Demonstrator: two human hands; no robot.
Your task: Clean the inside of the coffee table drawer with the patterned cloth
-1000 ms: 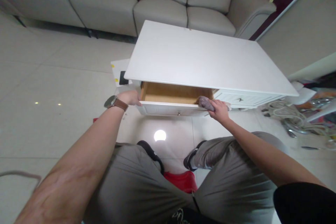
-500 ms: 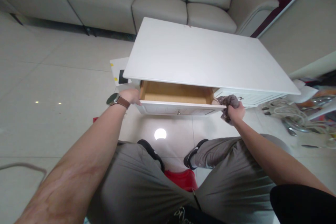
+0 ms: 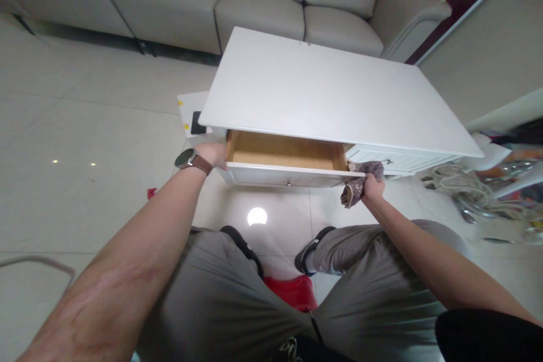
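A white coffee table (image 3: 322, 85) stands before me with its left drawer (image 3: 271, 174) pulled out, the bare wooden inside showing. My left hand (image 3: 214, 155) grips the left end of the drawer front; its fingertips are partly hidden behind the edge. In my right hand (image 3: 373, 186) is a bunched grey-brown cloth (image 3: 356, 184), pressed at the right end of the drawer front. Part of the cloth hangs down over the front, and part rests above its top edge.
A grey sofa (image 3: 263, 17) runs behind the table. On the floor at right lie a coiled hose (image 3: 449, 184) and assorted items. A red plastic object (image 3: 292, 292) sits between my feet. A white board (image 3: 189, 107) with a dark item is left of the table.
My right hand has shifted slightly left along the drawer front, and the cloth now hangs further left over it. The left hand and the drawer stay about where they were.
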